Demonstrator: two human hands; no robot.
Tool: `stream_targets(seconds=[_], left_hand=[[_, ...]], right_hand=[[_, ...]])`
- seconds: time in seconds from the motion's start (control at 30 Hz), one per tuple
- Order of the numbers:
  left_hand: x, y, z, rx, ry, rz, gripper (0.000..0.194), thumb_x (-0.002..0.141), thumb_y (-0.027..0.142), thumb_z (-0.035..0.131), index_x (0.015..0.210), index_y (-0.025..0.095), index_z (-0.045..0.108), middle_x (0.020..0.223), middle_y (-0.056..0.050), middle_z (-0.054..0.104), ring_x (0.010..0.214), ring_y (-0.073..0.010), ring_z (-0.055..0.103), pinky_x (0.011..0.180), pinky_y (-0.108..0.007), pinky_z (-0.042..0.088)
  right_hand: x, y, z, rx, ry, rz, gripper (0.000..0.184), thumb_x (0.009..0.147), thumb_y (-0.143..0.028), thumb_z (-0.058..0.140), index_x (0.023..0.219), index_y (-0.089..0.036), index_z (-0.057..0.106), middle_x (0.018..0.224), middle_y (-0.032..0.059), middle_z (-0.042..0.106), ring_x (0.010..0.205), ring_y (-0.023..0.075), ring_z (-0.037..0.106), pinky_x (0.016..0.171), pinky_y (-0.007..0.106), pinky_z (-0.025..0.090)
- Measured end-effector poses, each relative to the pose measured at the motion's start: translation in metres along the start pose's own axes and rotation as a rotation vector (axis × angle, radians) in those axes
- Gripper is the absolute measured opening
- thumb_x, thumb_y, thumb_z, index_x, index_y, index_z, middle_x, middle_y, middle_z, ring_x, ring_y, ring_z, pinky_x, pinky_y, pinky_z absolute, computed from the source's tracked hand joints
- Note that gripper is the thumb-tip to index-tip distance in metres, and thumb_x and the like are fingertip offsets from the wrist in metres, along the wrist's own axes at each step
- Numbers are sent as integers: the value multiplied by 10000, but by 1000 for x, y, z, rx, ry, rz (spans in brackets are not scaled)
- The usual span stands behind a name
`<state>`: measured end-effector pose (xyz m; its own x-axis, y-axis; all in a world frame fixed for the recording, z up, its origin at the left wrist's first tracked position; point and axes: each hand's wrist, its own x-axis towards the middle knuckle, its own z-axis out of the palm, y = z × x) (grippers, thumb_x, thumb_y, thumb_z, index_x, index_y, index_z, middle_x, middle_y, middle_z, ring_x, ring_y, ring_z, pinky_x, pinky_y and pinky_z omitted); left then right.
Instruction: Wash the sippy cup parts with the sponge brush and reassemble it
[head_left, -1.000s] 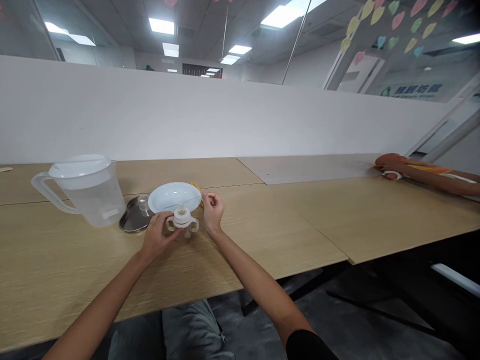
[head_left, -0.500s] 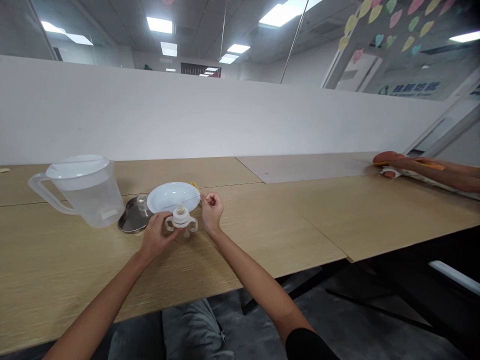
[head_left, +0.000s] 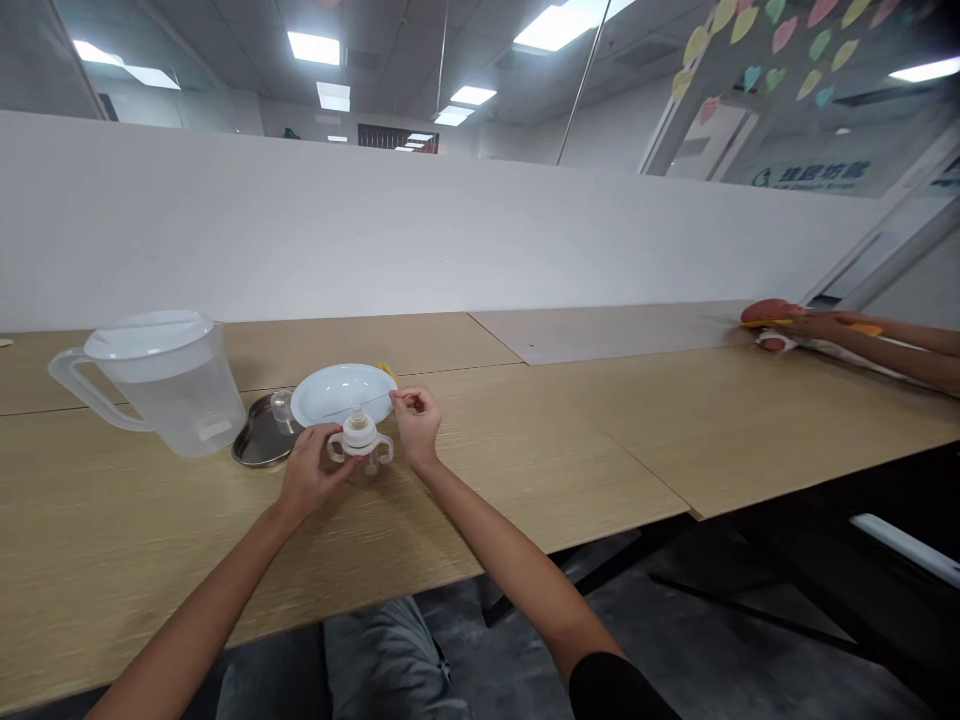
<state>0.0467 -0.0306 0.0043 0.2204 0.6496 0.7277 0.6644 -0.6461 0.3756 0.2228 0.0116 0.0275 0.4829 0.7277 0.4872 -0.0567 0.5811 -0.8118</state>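
Note:
My left hand (head_left: 309, 475) grips a white-capped baby bottle (head_left: 360, 436) with two curved handles, its clear body partly hidden by my fingers. My right hand (head_left: 416, 424) is pinched shut on a very thin, pale tube or wire (head_left: 367, 404), which runs left above the bottle's top. Behind the bottle lies a white plate (head_left: 341, 383). A small clear dome-shaped piece (head_left: 282, 406) rests on a steel tray (head_left: 256, 455) near my left hand.
A clear plastic pitcher with a white lid (head_left: 165, 390) stands left of the tray. A yellow item (head_left: 387, 371) peeks from behind the plate. At the far right, a co-worker's hand (head_left: 772, 325) holds something orange and yellow on a grey board (head_left: 607, 335).
The whole view has drifted slightly, shifting the table objects left in the picture. My hands keep their holds. The co-worker's arm has shifted at the far right.

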Motion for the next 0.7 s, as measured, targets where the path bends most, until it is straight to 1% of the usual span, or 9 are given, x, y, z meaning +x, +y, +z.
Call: stream_targets(seconds=[0.13,0.3,0.37,0.43,0.5,0.57,0.63,0.7], left_hand=[[0,-1,0,13,-9,24,342,813,430,627,1056,202,549,1018,-68,648,934,-219,604,841,-358,487],[0,-2,0,24,-12,17,346,809,433,627,1058,204,552,1032,-68,651,951,-225,604,851,-360,484],[0,-2,0,23,-11,19,344,809,433,625,1054,202,555,1025,-69,652,944,-226,605,847,-360,485],[0,-1,0,21,-9,15,342,808,434,623,1048,200,557,1016,-69,654,935,-225,607,840,-361,487],[0,-1,0,17,-5,14,343,808,433,621,1048,196,555,1011,-69,654,930,-223,608,838,-363,487],[0,0,0,14,4,18,354,806,430,627,1054,191,549,1017,-72,651,933,-223,606,842,-365,486],[0,0,0,12,11,20,356,805,422,632,1058,188,545,1018,-75,648,934,-223,604,845,-367,484],[-1,1,1,4,13,9,349,803,412,636,1055,189,545,1011,-74,645,930,-222,603,838,-366,485]], right_hand=[[-3,-5,3,38,-16,23,255,637,-363,740,622,-187,557,670,-3,621,608,114,530,602,262,456],[-4,-9,4,32,-13,70,231,610,-353,778,632,-169,640,645,2,656,549,104,516,586,267,457],[-4,-11,3,36,-10,94,236,627,-382,767,656,-166,677,664,15,680,586,124,554,606,276,471],[-5,-13,2,32,-43,111,281,689,-443,715,668,-163,700,699,37,705,650,152,601,640,291,488],[-8,-15,0,24,-131,103,372,791,-505,602,704,-163,720,759,57,727,699,164,624,672,302,497],[-11,-17,-3,14,-281,38,420,865,-522,505,828,-176,740,852,63,740,750,163,636,726,311,503],[-15,-19,-5,-5,-436,-69,400,896,-507,477,991,-207,724,942,56,739,849,173,644,818,330,495],[-17,-20,-7,-37,-519,-165,370,902,-489,488,1052,-229,703,987,52,732,936,188,639,884,348,475]])
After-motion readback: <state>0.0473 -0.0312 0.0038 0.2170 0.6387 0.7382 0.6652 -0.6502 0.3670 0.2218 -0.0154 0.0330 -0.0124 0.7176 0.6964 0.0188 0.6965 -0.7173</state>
